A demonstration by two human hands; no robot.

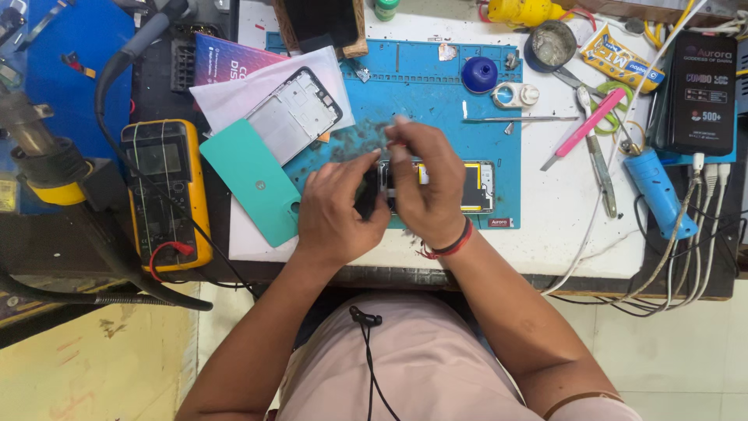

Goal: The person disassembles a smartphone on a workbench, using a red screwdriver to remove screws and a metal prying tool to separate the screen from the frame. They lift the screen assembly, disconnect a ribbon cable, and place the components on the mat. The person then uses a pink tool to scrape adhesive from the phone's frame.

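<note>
Head view: both hands meet over an opened phone [467, 187] lying flat on the blue repair mat [436, 93], near the mat's front edge. Left hand [336, 210] braces at the phone's left end, fingers curled together round a dark part there; can't tell what the part is, or whether it's gripped or just steadied. Right hand [425, 183] comes in from above, wrist cocked, thumb and forefinger pinched shut on something small and reddish; too small to identify.

Phone sits square to the body, so both forearms converge on it symmetrically.

Set aside left of the mat, likely to keep them out of the working zone: bare phone frame [294, 113] on white paper, teal back cover [253, 178] just below it, yellow multimeter [165, 191] further left. Right of the mat: pink-handled tool [586, 129], tweezers [598, 160], blue cylindrical tool [656, 191].
</note>
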